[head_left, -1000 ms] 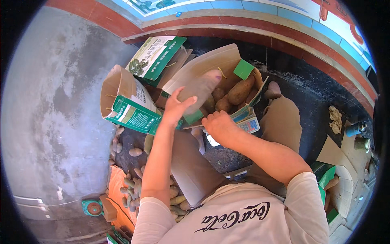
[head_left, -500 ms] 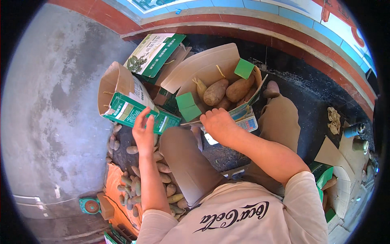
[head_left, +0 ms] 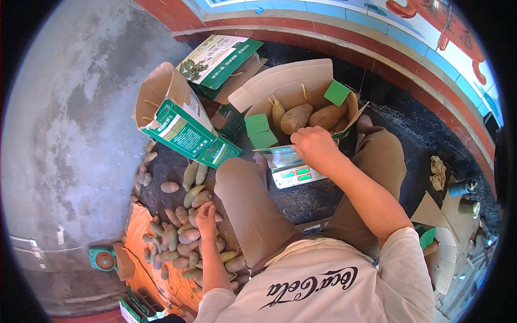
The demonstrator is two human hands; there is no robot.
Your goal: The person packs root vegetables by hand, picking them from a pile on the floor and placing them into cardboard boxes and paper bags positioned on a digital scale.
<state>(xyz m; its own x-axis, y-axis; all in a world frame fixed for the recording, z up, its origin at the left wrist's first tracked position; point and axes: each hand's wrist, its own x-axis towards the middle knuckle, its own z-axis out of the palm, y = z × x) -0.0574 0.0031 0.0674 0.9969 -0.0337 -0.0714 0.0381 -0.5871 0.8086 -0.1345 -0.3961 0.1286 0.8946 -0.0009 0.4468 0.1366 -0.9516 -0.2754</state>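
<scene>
- Cardboard box [head_left: 301, 86], open and holding sweet potatoes [head_left: 309, 116], sits on a scale [head_left: 293, 175].
- Right hand [head_left: 315, 148] rests at the box's near rim; whether its fingers grasp anything cannot be told.
- Left hand [head_left: 205, 218], well below-left of the box, lies on a potato pile [head_left: 183, 239], fingers curled over one.

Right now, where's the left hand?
Head view, lower left: the left hand rests on the sweet potato pile on the ground, beside the person's left knee.

The person's knee [head_left: 242, 183] stands between potato pile [head_left: 183, 237] and open box [head_left: 301, 107].
</scene>
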